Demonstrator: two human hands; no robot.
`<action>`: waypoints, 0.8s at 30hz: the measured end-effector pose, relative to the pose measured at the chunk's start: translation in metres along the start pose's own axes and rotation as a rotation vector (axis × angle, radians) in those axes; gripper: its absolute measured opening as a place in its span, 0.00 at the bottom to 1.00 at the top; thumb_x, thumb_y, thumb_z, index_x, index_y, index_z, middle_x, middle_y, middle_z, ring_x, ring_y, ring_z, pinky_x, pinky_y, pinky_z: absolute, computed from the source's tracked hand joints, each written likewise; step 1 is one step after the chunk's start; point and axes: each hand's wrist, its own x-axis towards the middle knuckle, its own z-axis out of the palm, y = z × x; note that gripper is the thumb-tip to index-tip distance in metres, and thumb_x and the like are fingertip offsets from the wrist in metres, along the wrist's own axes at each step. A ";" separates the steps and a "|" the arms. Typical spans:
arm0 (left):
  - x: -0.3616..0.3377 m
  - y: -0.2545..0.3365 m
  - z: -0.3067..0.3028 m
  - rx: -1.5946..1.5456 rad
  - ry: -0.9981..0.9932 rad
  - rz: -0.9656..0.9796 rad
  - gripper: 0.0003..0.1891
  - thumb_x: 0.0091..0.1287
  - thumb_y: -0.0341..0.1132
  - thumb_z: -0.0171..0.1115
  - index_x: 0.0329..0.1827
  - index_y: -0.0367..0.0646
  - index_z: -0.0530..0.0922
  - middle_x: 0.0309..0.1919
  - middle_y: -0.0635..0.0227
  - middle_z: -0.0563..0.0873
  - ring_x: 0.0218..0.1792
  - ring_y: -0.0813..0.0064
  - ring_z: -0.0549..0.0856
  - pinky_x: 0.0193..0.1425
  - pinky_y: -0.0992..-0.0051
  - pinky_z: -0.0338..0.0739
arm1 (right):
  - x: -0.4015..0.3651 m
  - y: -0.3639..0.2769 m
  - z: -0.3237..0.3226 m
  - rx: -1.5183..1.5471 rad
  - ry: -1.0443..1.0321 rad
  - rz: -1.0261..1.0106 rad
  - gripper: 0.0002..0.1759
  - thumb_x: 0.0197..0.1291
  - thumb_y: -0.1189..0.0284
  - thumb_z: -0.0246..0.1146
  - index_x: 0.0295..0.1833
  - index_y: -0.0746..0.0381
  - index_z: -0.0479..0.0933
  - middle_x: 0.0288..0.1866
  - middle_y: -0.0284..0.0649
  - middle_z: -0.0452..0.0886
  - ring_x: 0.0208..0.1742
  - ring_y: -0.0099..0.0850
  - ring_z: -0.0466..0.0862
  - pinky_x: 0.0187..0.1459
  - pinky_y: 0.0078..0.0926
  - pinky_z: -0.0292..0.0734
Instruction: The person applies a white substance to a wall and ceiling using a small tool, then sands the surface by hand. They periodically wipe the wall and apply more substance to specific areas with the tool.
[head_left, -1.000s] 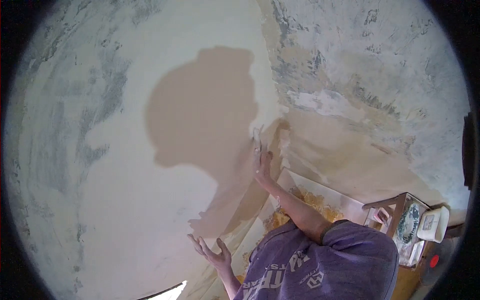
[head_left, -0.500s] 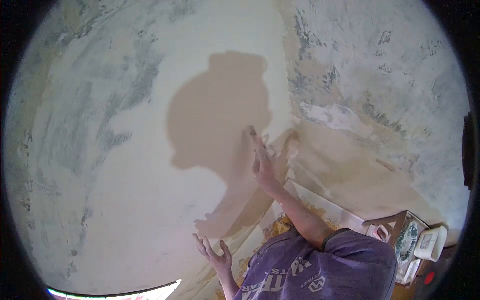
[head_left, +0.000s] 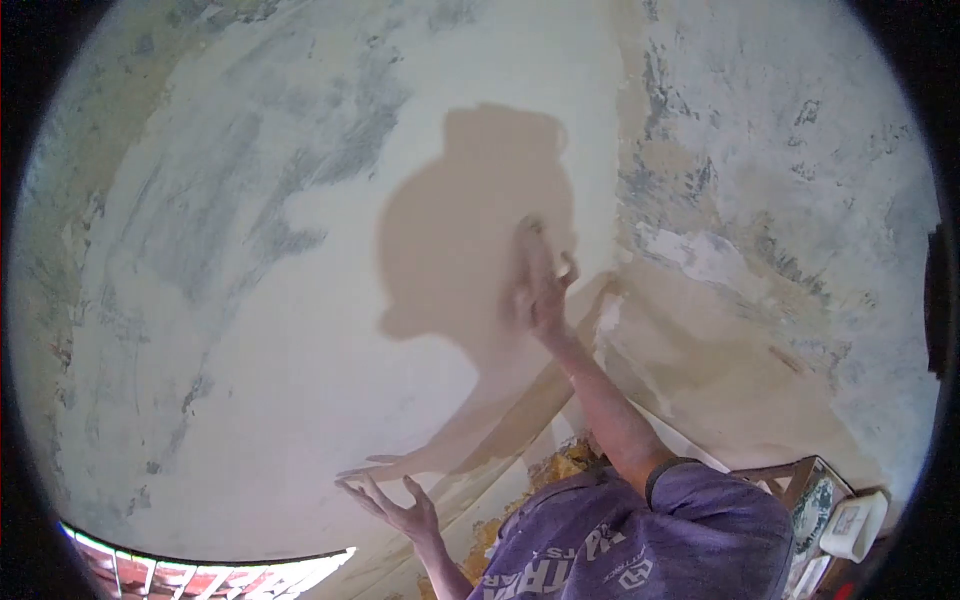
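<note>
My right hand (head_left: 543, 285) is raised against or close to the smooth pale wall (head_left: 290, 400), over the shadow of a head. Its fingers are stretched out and apart, slightly blurred, with one bent toward the right; nothing shows in them. Lower and further left, my left hand (head_left: 398, 510) has its fingers spread and thumb apart, holding nothing. Its fingertips meet their shadow near the wall. Both forearms come from the purple shirt (head_left: 640, 530) at the bottom. Whether the right palm touches the wall cannot be told.
A corner meets a patchy grey-and-tan wall (head_left: 760, 180) on the right. At the lower right are a wooden frame (head_left: 803, 480) and a white container (head_left: 853, 525). Crumbly yellowish material (head_left: 565, 462) lies behind the shirt. A bright opening with reddish slats (head_left: 190, 580) is at the lower left.
The view has shifted, moving the wall and shadow rightward. My right hand is slightly higher against the wall; my left hand has moved left, and its fingertips now meet their shadow.
</note>
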 end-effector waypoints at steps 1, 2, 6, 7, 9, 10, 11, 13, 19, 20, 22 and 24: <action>0.007 -0.006 -0.003 0.023 0.012 0.002 0.37 0.69 0.40 0.61 0.80 0.51 0.54 0.79 0.45 0.45 0.79 0.41 0.48 0.77 0.40 0.52 | 0.003 0.002 0.005 0.177 0.042 0.297 0.35 0.68 0.63 0.47 0.76 0.71 0.54 0.80 0.54 0.56 0.82 0.36 0.54 0.72 0.48 0.37; 0.014 -0.009 -0.005 0.045 0.023 0.005 0.39 0.68 0.41 0.62 0.80 0.52 0.54 0.80 0.44 0.44 0.79 0.41 0.47 0.77 0.39 0.51 | 0.016 -0.003 0.001 0.351 0.080 0.594 0.36 0.67 0.62 0.48 0.76 0.71 0.55 0.81 0.53 0.54 0.82 0.37 0.53 0.72 0.49 0.36; 0.021 -0.024 0.002 0.170 0.042 -0.060 0.48 0.64 0.49 0.67 0.82 0.52 0.47 0.79 0.40 0.35 0.79 0.40 0.37 0.77 0.37 0.46 | 0.037 -0.033 0.000 0.346 0.102 0.199 0.39 0.64 0.60 0.54 0.76 0.69 0.55 0.82 0.52 0.51 0.82 0.38 0.50 0.72 0.54 0.34; 0.021 -0.028 0.007 0.180 0.033 -0.071 0.50 0.63 0.51 0.67 0.82 0.50 0.44 0.78 0.38 0.33 0.79 0.39 0.35 0.77 0.36 0.43 | 0.041 -0.038 -0.003 0.308 0.031 0.007 0.40 0.64 0.60 0.54 0.77 0.69 0.53 0.82 0.52 0.50 0.82 0.38 0.49 0.71 0.55 0.34; 0.021 -0.031 0.013 0.202 0.013 -0.096 0.55 0.63 0.57 0.66 0.82 0.47 0.38 0.77 0.35 0.28 0.78 0.38 0.29 0.77 0.36 0.36 | 0.048 -0.042 -0.007 0.214 -0.066 -0.228 0.41 0.65 0.61 0.54 0.78 0.69 0.51 0.83 0.52 0.48 0.83 0.38 0.48 0.71 0.56 0.33; 0.023 -0.033 0.015 0.234 -0.011 -0.070 0.57 0.63 0.59 0.65 0.81 0.45 0.36 0.76 0.34 0.27 0.78 0.37 0.28 0.76 0.36 0.33 | 0.050 -0.040 -0.006 0.164 -0.088 -0.275 0.42 0.65 0.60 0.54 0.78 0.69 0.50 0.83 0.52 0.47 0.83 0.38 0.48 0.71 0.56 0.33; 0.025 -0.034 0.015 0.271 -0.036 -0.047 0.58 0.63 0.61 0.63 0.81 0.43 0.33 0.75 0.33 0.26 0.77 0.36 0.26 0.76 0.35 0.31 | 0.052 -0.024 0.000 0.109 -0.062 -0.174 0.42 0.65 0.60 0.54 0.79 0.68 0.50 0.83 0.52 0.46 0.83 0.38 0.49 0.71 0.57 0.33; 0.026 -0.041 0.014 0.337 -0.071 -0.004 0.60 0.63 0.65 0.61 0.80 0.40 0.30 0.74 0.31 0.24 0.76 0.34 0.25 0.75 0.35 0.27 | 0.065 -0.020 0.004 0.196 0.019 0.060 0.42 0.66 0.59 0.53 0.79 0.68 0.49 0.83 0.52 0.45 0.83 0.39 0.49 0.71 0.58 0.33; 0.023 -0.057 0.020 0.452 -0.133 0.043 0.62 0.64 0.70 0.55 0.78 0.36 0.27 0.72 0.25 0.23 0.74 0.28 0.23 0.74 0.33 0.26 | 0.102 -0.077 -0.008 0.163 0.010 -0.410 0.37 0.70 0.57 0.45 0.78 0.67 0.53 0.82 0.55 0.49 0.83 0.41 0.49 0.72 0.56 0.32; 0.024 -0.053 0.018 0.433 -0.156 0.026 0.61 0.64 0.70 0.55 0.78 0.38 0.26 0.71 0.25 0.22 0.73 0.26 0.23 0.73 0.31 0.27 | 0.105 -0.078 -0.006 0.109 0.000 -0.509 0.37 0.69 0.56 0.46 0.78 0.65 0.55 0.82 0.54 0.51 0.83 0.41 0.50 0.72 0.56 0.32; 0.024 -0.054 0.015 0.418 -0.182 0.013 0.61 0.64 0.70 0.54 0.78 0.38 0.25 0.71 0.24 0.21 0.72 0.24 0.23 0.72 0.29 0.28 | 0.115 -0.070 0.002 0.023 0.035 -0.401 0.35 0.68 0.55 0.48 0.76 0.59 0.61 0.81 0.53 0.55 0.82 0.41 0.54 0.72 0.57 0.33; 0.021 -0.058 0.018 0.422 -0.186 0.015 0.61 0.65 0.70 0.54 0.78 0.36 0.25 0.70 0.23 0.21 0.72 0.23 0.23 0.72 0.29 0.28 | 0.135 -0.098 -0.004 0.261 0.158 -0.179 0.33 0.65 0.53 0.53 0.73 0.55 0.66 0.78 0.49 0.61 0.80 0.40 0.59 0.72 0.58 0.37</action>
